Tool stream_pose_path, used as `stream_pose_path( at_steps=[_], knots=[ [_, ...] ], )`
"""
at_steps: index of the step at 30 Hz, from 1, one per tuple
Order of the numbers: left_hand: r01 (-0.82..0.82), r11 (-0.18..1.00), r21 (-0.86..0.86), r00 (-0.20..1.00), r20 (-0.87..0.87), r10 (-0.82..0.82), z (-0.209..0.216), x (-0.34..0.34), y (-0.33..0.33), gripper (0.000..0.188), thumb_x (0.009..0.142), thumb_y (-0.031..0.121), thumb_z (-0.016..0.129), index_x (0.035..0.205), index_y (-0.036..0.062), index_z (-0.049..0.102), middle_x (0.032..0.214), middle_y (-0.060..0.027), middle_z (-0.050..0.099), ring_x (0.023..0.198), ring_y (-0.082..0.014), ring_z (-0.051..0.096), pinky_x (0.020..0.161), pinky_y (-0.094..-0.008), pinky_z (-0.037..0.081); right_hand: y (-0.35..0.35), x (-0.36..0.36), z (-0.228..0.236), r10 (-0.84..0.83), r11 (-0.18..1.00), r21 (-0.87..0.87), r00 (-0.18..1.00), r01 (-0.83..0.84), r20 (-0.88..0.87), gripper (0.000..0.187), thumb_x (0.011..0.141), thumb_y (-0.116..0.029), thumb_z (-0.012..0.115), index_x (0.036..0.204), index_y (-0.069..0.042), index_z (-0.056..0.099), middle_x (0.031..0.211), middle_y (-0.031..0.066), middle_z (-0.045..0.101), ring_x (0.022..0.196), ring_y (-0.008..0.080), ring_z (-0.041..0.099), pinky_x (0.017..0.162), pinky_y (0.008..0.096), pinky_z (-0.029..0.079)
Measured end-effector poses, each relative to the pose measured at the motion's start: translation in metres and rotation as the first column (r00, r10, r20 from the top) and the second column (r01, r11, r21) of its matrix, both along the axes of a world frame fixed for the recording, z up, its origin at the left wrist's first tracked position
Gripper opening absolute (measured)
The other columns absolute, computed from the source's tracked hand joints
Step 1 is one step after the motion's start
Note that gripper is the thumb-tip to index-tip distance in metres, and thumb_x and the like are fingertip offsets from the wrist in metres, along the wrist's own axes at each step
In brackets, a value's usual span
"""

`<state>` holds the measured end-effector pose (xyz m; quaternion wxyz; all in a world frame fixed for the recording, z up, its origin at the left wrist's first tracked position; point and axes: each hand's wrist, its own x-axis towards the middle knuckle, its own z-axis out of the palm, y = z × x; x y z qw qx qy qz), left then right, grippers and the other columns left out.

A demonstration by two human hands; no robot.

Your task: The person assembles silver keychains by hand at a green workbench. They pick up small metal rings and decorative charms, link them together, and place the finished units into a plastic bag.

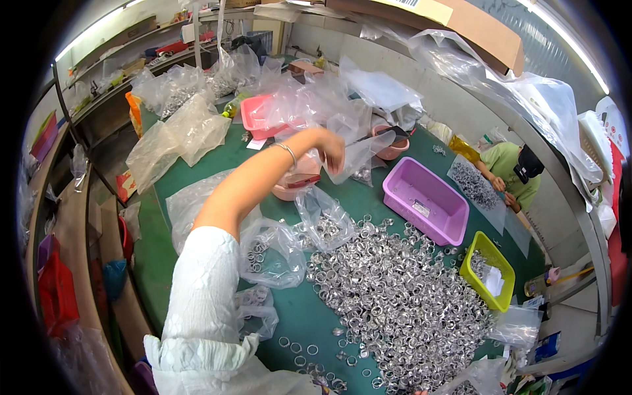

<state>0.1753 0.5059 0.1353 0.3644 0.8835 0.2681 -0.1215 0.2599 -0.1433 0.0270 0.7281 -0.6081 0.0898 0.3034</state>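
Note:
My left hand (pixel 334 153) reaches far across the table, a bracelet on its wrist. Its fingers are bent downward and closed at the edge of a clear plastic bag (pixel 361 155). Below the wrist stands a pink bowl (pixel 288 192) with a dark red item in it, partly hidden by my arm. A large heap of silver rings (pixel 401 296) covers the table nearer to me. Clear bags with rings inside (pixel 271 253) lie left of the heap. Of my right hand (pixel 420 393) only a sliver of fingertip shows at the lower edge, beside the heap.
A purple basin (pixel 428 222) and a lime-green basket (pixel 471 266) with rings and paper border the heap. Behind stand a pink tray (pixel 252 113) and piled plastic bags (pixel 191 135). At the right, a person in green (pixel 510 164) works over small metal pieces (pixel 475 184).

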Motion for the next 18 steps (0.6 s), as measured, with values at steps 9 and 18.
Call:
stream_pose_path(
  at_steps=[9, 18],
  knots=[
    [-0.503, 0.665, 0.553, 0.779, 0.623, 0.071, -0.043, -0.002, 0.066, 0.061, 0.075, 0.005, 0.059, 0.132, 0.0099, 0.039, 0.129, -0.0216, 0.045, 0.094, -0.0353, 0.060, 0.082, -0.0416, 0.049, -0.005, 0.006, -0.016, -0.075, 0.996, -0.054, 0.997, 0.073, -0.035, 0.018, 0.086, -0.030, 0.060, 0.084, -0.012, 0.056, 0.056, -0.0026, 0.041, 0.055, 0.0124, 0.041, 0.054, 0.0309, 0.037],
    [-0.686, 0.506, 0.522, 0.723, 0.569, 0.393, -0.051, 0.025, 0.073, 0.026, 0.077, 0.004, 0.053, 0.099, 0.0063, 0.065, 0.102, -0.0233, 0.061, 0.091, -0.0381, 0.060, 0.083, -0.0442, 0.047, -0.004, 0.010, -0.018, -0.040, 0.998, -0.038, 0.999, 0.039, -0.017, 0.021, 0.086, -0.031, 0.061, 0.083, -0.011, 0.056, 0.055, -0.0023, 0.041, 0.052, 0.0132, 0.040, 0.049, 0.0332, 0.035]
  ],
)
